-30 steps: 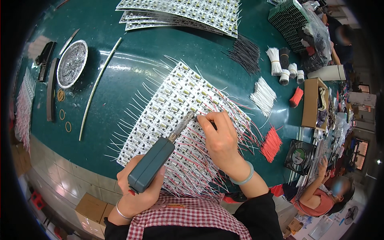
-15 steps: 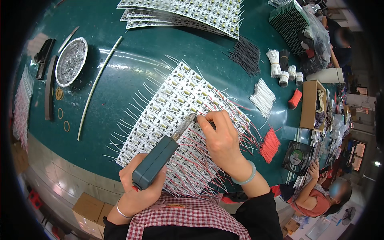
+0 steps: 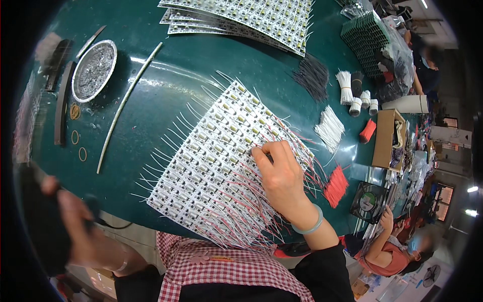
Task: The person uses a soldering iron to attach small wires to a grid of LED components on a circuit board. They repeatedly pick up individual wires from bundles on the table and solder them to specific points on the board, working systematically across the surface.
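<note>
A white circuit board panel (image 3: 201,151), covered with rows of small yellowish parts, lies tilted in front of me. White wires stick out along its left edge, and red and white wires crowd its right side. Over the panel's right half, my right hand (image 3: 282,173) is closed in a pinch; what sits between the fingertips is too small to make out. At the far lower left, my left hand (image 3: 80,229) is smeared by motion, off the panel. It is wrapped around the dark soldering gun (image 3: 40,221), also blurred.
Stacked panels (image 3: 241,20) lie at the back. Black (image 3: 312,78), white (image 3: 329,128) and red wire bundles (image 3: 336,186) line the right, near a cardboard box (image 3: 387,138) and a fan (image 3: 370,201). A foil-lined bowl (image 3: 94,70) and a long rod (image 3: 128,103) are left. Co-workers sit right.
My left hand has swung the soldering gun away from the panel to the far lower left. My right hand stays pinched over the panel. The whole view has shifted slightly.
</note>
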Demonstrator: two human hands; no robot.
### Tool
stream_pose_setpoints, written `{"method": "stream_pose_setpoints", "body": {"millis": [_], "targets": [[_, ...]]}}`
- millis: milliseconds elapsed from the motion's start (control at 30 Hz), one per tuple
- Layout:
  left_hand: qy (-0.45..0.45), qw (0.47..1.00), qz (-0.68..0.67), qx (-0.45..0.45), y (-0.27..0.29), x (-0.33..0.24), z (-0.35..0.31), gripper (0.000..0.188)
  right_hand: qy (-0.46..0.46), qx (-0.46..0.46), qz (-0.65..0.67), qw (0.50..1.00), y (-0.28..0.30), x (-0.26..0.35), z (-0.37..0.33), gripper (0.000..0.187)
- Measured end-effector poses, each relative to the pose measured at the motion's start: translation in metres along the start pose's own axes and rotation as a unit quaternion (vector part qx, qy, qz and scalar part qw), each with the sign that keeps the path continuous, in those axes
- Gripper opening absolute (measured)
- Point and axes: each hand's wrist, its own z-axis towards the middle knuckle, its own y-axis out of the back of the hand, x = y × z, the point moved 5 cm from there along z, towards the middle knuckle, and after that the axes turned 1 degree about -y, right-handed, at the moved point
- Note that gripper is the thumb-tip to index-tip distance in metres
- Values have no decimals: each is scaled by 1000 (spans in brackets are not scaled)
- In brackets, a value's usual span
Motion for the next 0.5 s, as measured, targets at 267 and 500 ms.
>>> {"method": "stream_pose_setpoints", "body": {"millis": [267, 500], "targets": [[208, 969, -130, 37, -26, 64, 1, 35, -12, -14, -5, 1000, -2, -2, -2, 29], [306, 921, -222, 91, -38, 14, -50, 48, -58, -46, 5, 997, 16, -2, -19, 36]]}}
